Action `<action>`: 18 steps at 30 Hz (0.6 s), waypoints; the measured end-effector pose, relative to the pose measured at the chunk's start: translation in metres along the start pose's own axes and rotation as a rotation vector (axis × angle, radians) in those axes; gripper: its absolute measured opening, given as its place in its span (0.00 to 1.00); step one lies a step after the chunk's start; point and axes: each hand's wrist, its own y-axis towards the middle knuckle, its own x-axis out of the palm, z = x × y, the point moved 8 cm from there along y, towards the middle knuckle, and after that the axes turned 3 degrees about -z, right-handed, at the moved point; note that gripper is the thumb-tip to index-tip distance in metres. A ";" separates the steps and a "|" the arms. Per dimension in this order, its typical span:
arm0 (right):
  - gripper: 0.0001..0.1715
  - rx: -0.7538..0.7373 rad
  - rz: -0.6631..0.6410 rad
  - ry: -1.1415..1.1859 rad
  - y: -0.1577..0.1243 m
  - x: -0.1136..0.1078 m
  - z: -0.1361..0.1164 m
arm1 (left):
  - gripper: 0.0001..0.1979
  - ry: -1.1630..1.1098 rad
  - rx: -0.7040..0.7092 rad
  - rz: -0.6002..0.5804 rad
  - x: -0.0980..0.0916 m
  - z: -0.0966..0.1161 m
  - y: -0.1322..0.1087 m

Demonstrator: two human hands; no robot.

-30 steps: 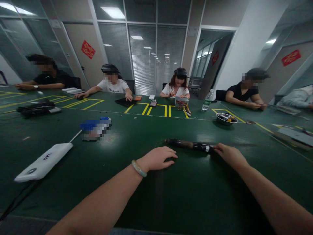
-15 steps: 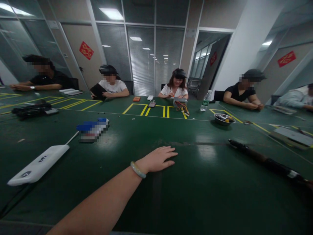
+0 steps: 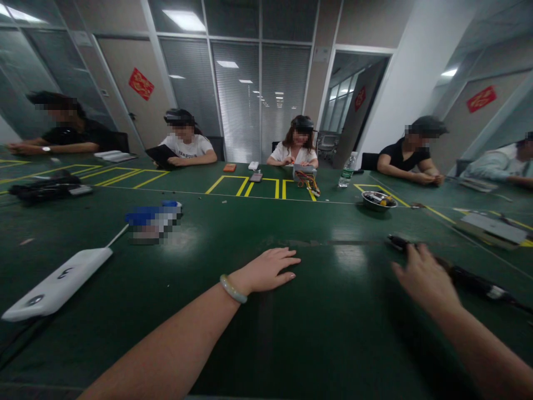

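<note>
On the white box (image 3: 58, 283), laid toward the near edge of the table (image 3: 325, 344) at the left, a black mark is seen, readable as a sideways 3. On the white T-shirt (image 3: 200, 145) worn at the far edge, "HAPP" can be read, followed by unclear letters. On the red paper (image 3: 482, 99) hung behind at the right, a gold character is shown, seemingly 福. The bottle's (image 3: 351, 161) green label (image 3: 345, 178) cannot be read.

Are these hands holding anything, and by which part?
The left hand holds nothing; the right hand overlaps the black tool near one end; gripping cannot be told.
</note>
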 end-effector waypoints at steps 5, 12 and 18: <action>0.37 -0.530 -0.277 0.321 -0.028 0.012 -0.215 | 0.25 0.024 0.026 0.005 0.002 0.002 0.000; 0.56 -0.960 -0.397 0.515 -0.072 0.020 -0.337 | 0.40 0.162 0.107 -0.139 0.031 0.010 0.000; 0.56 -0.929 -0.425 0.545 -0.065 0.023 -0.329 | 0.42 0.224 0.172 -0.142 0.037 0.012 0.000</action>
